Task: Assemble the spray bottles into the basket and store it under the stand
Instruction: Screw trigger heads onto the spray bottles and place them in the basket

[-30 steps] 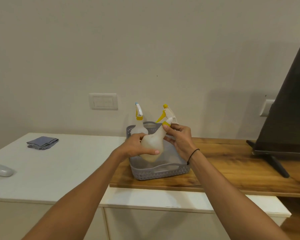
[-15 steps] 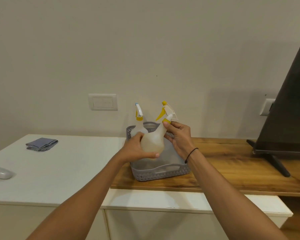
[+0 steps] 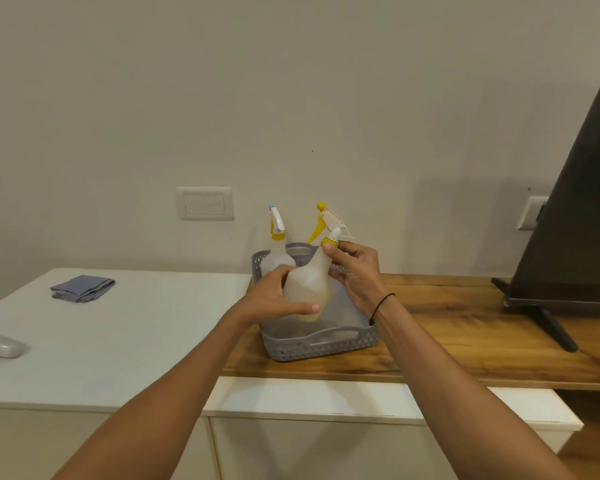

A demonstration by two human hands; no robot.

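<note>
While a translucent spray bottle (image 3: 307,289) is held tilted above the grey basket (image 3: 321,342), its rounded body is gripped by the left hand (image 3: 274,299), with the fingers wrapped around the lower part. The neck, just below the yellow collar, is clasped by the right hand (image 3: 357,275); the white and yellow trigger head (image 3: 329,221) is seen above the fingertips. The basket is stood on the wooden worktop (image 3: 447,327), at its left end. One second spray bottle (image 3: 278,247), with a white trigger and blue tip, is stood upright in the basket's far left corner. The rest of the basket's floor is largely hidden behind the hands and the held bottle. A folded grey cloth (image 3: 83,288) is laid on the white cabinet top (image 3: 136,334). At the left edge a pale object (image 3: 0,346) is cut off and cannot be identified. A dark screen (image 3: 579,202) is cut off at the right.
</note>
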